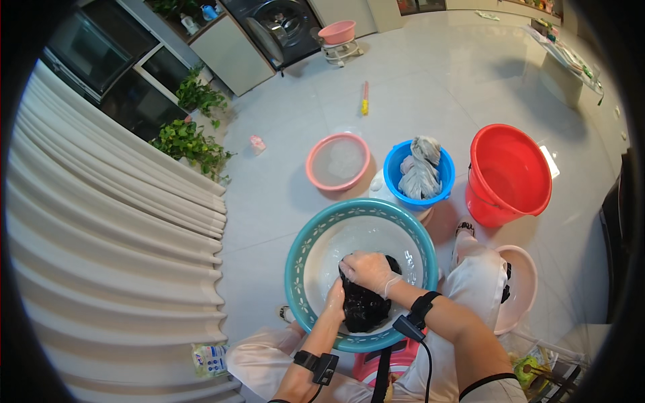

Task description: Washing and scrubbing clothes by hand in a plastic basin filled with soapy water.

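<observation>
A wet black cloth (365, 307) lies bunched in a large teal-rimmed basin (297, 262) with a white inside and some water. Around the cloth's left side is my left hand (335, 299), its fingers partly hidden by the fabric. My right hand (368, 271), in a thin clear glove, grips the top of the same cloth. Behind the basin, a blue bucket (393, 171) holds twisted grey cloth (423, 174). A pink basin (312, 166) of cloudy water stands to its left.
A red bucket (509, 176) stands at the right, and a pale pink basin (524, 297) with dark cloth sits beside my leg. Further off are a yellow-and-pink brush-like item (365, 101), a pink basin on a stool (338, 32) and an open washing machine (282, 25). A curtain (121, 242) hangs left.
</observation>
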`<state>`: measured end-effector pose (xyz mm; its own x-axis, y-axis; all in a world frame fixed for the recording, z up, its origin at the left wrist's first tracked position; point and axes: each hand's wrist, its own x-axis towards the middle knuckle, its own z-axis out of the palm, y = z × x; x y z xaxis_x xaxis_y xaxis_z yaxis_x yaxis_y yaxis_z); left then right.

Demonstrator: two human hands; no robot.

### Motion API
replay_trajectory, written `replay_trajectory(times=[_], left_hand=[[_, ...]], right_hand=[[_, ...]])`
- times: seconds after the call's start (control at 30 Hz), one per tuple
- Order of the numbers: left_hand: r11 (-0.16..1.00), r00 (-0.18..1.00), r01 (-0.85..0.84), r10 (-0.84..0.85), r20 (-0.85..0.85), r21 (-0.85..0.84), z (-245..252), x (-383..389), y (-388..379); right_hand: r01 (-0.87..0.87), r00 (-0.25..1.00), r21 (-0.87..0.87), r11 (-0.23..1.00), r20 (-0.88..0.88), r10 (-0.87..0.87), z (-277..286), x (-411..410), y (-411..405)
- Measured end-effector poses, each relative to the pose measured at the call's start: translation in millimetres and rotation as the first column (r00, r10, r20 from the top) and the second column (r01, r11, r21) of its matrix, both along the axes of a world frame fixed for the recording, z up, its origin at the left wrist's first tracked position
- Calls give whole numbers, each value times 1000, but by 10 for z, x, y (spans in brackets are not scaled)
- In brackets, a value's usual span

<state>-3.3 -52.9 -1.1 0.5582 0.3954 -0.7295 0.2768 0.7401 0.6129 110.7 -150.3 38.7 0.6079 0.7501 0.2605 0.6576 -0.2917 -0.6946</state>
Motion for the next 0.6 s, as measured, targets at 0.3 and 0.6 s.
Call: replay_trajectory(times=[0.3,0.6], left_hand=[[-319,675,461,-480,-561,828,682,-148,324],[-34,737,433,-562,-376,901,942,-31,111]], right_hand=[[-319,899,-22,948,-324,295,420,56,-124],[-277,879,119,953,-370,302,602,97,-281]])
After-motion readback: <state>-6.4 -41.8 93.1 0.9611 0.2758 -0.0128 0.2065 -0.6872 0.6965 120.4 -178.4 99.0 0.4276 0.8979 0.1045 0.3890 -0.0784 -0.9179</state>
